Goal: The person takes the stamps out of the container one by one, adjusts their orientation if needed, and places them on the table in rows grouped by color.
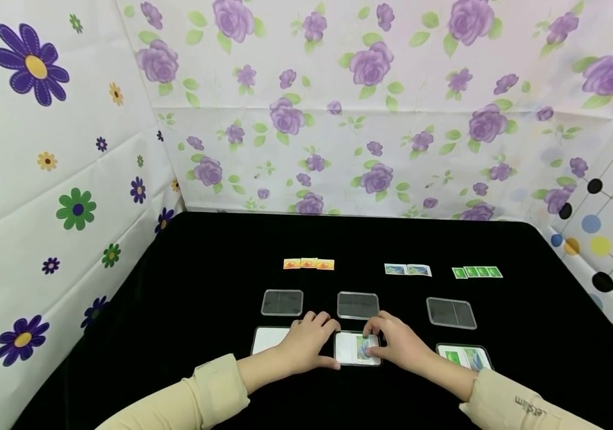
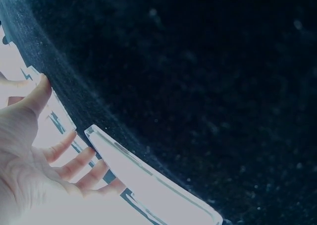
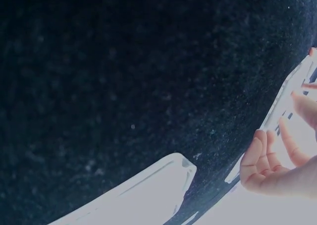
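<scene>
A shallow clear plastic case (image 1: 345,349) with a white insert lies in front of me, a blue-and-green stamp in its right half. My left hand (image 1: 309,340) holds this case at its left end, thumb at the near corner and forefinger at the far corner. At the right half, my right hand (image 1: 400,343) pinches the blue-and-green stamp (image 1: 361,347) between thumb and forefinger. In the left wrist view, the left hand (image 2: 44,145) touches the case edge with thumb and forefinger. The right hand's (image 3: 277,160) other fingers are curled in the right wrist view.
A white-lined case (image 1: 270,338) lies left, partly under my left hand; another (image 1: 462,356) with green and blue stamps lies right. Behind are three clear lids (image 1: 282,303), then orange stamps (image 1: 309,263), two blue stamps (image 1: 407,270) and several green stamps (image 1: 477,272) on black cloth.
</scene>
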{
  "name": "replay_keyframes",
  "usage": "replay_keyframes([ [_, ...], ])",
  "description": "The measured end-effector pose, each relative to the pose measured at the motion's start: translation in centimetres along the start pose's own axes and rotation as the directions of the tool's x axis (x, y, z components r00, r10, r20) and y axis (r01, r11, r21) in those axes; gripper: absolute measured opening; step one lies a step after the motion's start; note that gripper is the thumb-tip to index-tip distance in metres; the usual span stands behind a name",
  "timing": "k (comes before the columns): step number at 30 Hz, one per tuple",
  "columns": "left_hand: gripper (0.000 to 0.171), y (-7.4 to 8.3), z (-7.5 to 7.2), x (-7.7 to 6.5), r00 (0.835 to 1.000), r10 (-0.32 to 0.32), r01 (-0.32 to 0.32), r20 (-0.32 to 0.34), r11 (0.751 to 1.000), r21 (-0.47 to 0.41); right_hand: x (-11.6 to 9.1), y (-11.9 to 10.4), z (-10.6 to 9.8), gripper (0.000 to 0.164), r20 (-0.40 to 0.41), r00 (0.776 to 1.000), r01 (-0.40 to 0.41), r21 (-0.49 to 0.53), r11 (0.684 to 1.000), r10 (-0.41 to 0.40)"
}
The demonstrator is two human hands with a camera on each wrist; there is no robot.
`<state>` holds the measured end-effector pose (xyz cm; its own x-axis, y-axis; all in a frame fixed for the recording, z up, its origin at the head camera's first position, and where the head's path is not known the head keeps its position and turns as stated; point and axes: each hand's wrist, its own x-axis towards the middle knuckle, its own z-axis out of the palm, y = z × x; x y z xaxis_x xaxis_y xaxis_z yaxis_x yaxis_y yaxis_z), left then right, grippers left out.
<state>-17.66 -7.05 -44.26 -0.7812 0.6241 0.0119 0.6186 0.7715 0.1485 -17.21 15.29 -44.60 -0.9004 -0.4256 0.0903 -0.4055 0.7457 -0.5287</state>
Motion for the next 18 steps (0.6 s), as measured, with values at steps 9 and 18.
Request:
replay_keyframes([
  [9,0.063,0.10,-0.03,0.02,1.000,-0.003,0.003,0.004,1.000,-0.007,0.37,0.27,-0.02,0.024,0.038,0.999,-0.009,0.014,1.000,0.008],
  [18,0.063,0.14,-0.01,-0.03,1.000,-0.011,0.011,0.001,1.000,-0.009,0.42,0.17,0.00,0.027,0.030,0.999,-0.040,0.014,0.999,0.039],
])
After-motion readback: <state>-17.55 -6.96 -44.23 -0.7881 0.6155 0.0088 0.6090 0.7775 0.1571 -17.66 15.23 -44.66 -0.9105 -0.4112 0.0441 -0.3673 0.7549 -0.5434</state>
